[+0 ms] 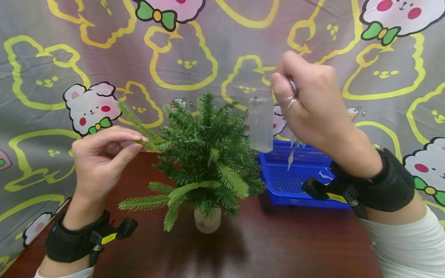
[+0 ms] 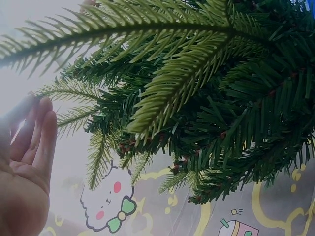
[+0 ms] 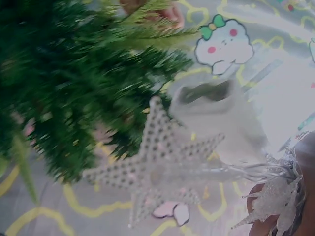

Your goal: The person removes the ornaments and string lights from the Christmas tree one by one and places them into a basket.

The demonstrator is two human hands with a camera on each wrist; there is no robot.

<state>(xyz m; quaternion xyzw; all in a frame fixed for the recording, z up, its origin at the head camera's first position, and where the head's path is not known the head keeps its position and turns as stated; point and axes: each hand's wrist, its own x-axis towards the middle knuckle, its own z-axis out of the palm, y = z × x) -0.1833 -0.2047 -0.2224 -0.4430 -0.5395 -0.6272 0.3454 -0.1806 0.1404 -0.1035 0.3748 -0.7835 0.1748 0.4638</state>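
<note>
A small artificial Christmas tree (image 1: pixel 208 143) stands in a pale round base (image 1: pixel 208 221). On its left side, my left hand (image 1: pixel 104 158) pinches the tip of a light green branch (image 1: pixel 151 146) between thumb and fingers. Raised to the right of the tree, my right hand (image 1: pixel 309 100) grips a bundled string of lights (image 3: pixel 288 169) in curled fingers. From this bundle hang a translucent white box (image 1: pixel 261 129) and a clear pointed bulb (image 1: pixel 291 156). In the right wrist view a clear dotted star (image 3: pixel 160 169) shows close to the tree's needles.
A blue plastic basket (image 1: pixel 274 195) sits right of the tree on the dark reddish-brown table (image 1: pixel 278 247), below my right hand; a small white piece (image 1: pixel 326 174) lies in it. Behind the tree hangs a grey curtain (image 1: pixel 215 46) with cartoon animals.
</note>
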